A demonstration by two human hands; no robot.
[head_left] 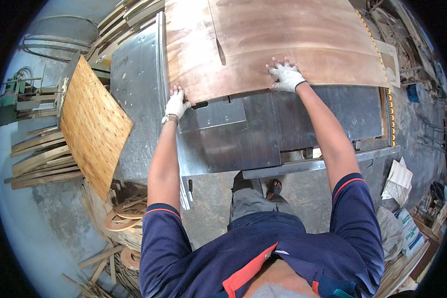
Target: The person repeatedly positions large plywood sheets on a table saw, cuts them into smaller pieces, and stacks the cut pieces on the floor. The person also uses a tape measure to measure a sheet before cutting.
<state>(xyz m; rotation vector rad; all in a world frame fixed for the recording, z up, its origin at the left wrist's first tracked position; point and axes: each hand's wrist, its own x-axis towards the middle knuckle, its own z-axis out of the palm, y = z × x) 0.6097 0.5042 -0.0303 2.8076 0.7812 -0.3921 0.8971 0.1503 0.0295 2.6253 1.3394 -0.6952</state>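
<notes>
A large reddish-brown plywood sheet point(283, 39) lies on the grey metal machine table point(233, 141), covering its far part. My left hand point(176, 105), in a white fingerless glove with a watch at the wrist, is at the sheet's near left corner. Its fingers stretch forward along the left edge, and the thumb points right along the near edge. Gloved the same way, my right hand point(286, 77) lies spread on top of the sheet, just beyond its near edge. A thin dark line, widening at its near end, runs through the sheet; whether it is a crack cannot be told.
Left of the sheet runs a metal rail beside a grey side table point(133, 74). A yellowish board point(94, 126) leans at the left, near stacked timber strips point(44, 159). Yellow rollers point(392, 116) line the right edge. Coiled edging strips point(121, 218) lie at lower left; bags point(409, 231) sit lower right.
</notes>
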